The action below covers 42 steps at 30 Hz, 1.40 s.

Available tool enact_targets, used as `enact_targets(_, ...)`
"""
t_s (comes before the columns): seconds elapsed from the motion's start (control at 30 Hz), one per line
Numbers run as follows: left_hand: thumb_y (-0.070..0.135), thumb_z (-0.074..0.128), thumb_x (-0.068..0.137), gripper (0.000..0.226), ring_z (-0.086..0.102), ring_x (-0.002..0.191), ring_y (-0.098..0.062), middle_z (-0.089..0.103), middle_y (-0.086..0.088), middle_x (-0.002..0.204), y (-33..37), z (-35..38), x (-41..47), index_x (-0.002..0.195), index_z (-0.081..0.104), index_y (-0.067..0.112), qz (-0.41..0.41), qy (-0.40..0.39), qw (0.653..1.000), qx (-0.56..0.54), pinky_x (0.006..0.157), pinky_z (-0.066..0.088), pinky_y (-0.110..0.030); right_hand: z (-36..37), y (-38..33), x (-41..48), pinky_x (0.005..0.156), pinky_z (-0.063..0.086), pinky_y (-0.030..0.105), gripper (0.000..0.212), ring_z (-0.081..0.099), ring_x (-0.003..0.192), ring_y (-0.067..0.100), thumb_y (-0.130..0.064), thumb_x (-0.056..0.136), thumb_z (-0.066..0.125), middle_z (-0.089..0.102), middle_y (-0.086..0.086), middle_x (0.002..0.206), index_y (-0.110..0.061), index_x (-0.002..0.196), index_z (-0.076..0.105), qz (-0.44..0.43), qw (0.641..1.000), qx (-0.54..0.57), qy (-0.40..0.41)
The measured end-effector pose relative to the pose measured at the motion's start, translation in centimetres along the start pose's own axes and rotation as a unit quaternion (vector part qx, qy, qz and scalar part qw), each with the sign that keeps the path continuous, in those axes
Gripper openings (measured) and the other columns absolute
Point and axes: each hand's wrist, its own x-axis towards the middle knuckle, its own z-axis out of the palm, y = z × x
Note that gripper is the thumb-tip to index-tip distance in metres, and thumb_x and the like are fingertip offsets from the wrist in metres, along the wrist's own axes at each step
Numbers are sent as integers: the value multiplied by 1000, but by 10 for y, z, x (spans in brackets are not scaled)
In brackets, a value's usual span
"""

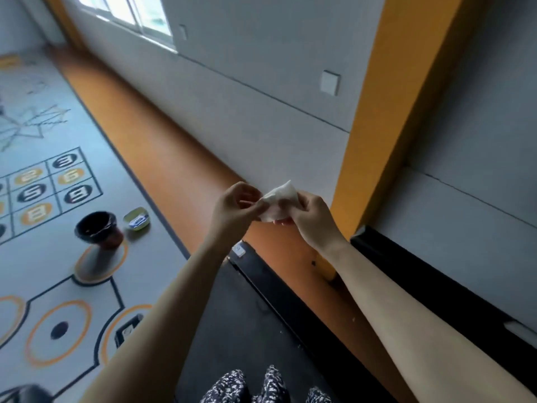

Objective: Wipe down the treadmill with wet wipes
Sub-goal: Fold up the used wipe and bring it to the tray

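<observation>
**Wipe in hand, not yet opened or applied**

The floor [58, 271] to the person's left offers open room. The grey wall [261, 82] and the orange pillar [392, 112] close off the front and right. The treadmill [232, 330] lies underfoot, its dark belt running forward to a raised side rail [290, 295]; nothing touches its surface yet. A black ledge [436, 283] runs along the right, close beside the right forearm, so reach on that side is judged tight.

On the floor to the left stand a dark bin [96, 228] and, just beside it, a green wipes pack [136, 219], both well apart from the belt.

The left hand [232, 210] pinches one edge of the wet wipe [279, 196]; the right hand [311, 216] has its fingers curled round the opposite side. The wipe is held in the air between them, bunched and only partly spread.

Recommendation: pull the edges apart until the sheet is flat, then fold it to a palm-sized pad before bending to the belt. Work along the rail edge, away from the ledge.
</observation>
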Motion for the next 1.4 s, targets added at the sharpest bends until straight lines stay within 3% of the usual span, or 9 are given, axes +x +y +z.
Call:
enact_targets(0.13, -9, 67, 82, 17, 65, 61, -17, 64, -14, 77, -19, -20, -18, 80, 59, 6, -79, 24, 996, -23, 60, 58, -25, 20, 6, 10, 77, 60, 32, 16, 70, 82, 17, -19, 99, 55, 71, 6, 88, -12, 100, 70, -7, 999, -21, -50)
enact_targets(0.37, -11, 65, 83, 21, 66, 59, -8, 67, -7, 72, -51, -45, -23, 79, 63, 10, -106, 64, 992, -29, 63, 56, -21, 59, 22, 36, 82, 55, 49, 9, 66, 88, 30, -10, 91, 59, 69, 12, 91, -7, 97, 65, 1, 995, -72, -70)
enact_targets(0.53, -9, 65, 84, 15, 65, 58, -9, 66, -11, 73, -87, -82, -22, 82, 64, 6, -143, 95, 985, -22, 61, 54, -19, 113, 18, 64, 82, 57, 33, 22, 66, 89, 18, -10, 89, 62, 68, 2, 95, -11, 110, 63, -1, 987, -104, -119)
enact_targets(0.67, -10, 62, 84, 13, 65, 66, -17, 66, -11, 75, -112, -130, -7, 86, 65, 2, -153, 123, 980, -19, 62, 55, -17, 171, 15, 88, 77, 56, 36, 15, 64, 85, 18, -7, 87, 61, 64, -5, 84, -16, 100, 60, -15, 982, -120, -145)
enact_targets(0.8, -8, 62, 85, 24, 62, 69, -21, 67, -9, 74, -141, -181, 11, 77, 65, 15, -162, 154, 975, -14, 67, 54, -27, 225, 13, 108, 81, 57, 42, 23, 66, 88, 23, -5, 86, 60, 66, 4, 91, -13, 108, 59, 6, 981, -112, -158)
enact_targets(1.0, -4, 64, 86, 23, 65, 77, -21, 67, -7, 79, -176, -239, 15, 80, 66, 18, -169, 184, 968, -15, 73, 56, -29, 292, 12, 123, 82, 58, 38, 51, 66, 88, 27, 0, 82, 55, 67, 14, 97, -22, 127, 52, 22, 969, -112, -219)
enact_targets(1.2, -4, 62, 89, 13, 67, 81, -22, 67, -17, 93, -194, -265, 16, 97, 66, 5, -179, 183, 964, -76, 74, 59, -26, 335, 13, 142, 78, 56, 26, 47, 65, 94, 26, 3, 86, 54, 65, 15, 107, -16, 129, 51, 19, 963, -116, -244)
enact_targets(1.4, -5, 56, 91, 16, 66, 84, -20, 64, -12, 97, -209, -285, 27, 99, 64, 7, -211, 207, 950, -97, 72, 58, -22, 373, 16, 167, 67, 54, 15, 47, 66, 91, 28, 3, 86, 56, 64, 20, 109, -12, 130, 50, 14, 958, -117, -263)
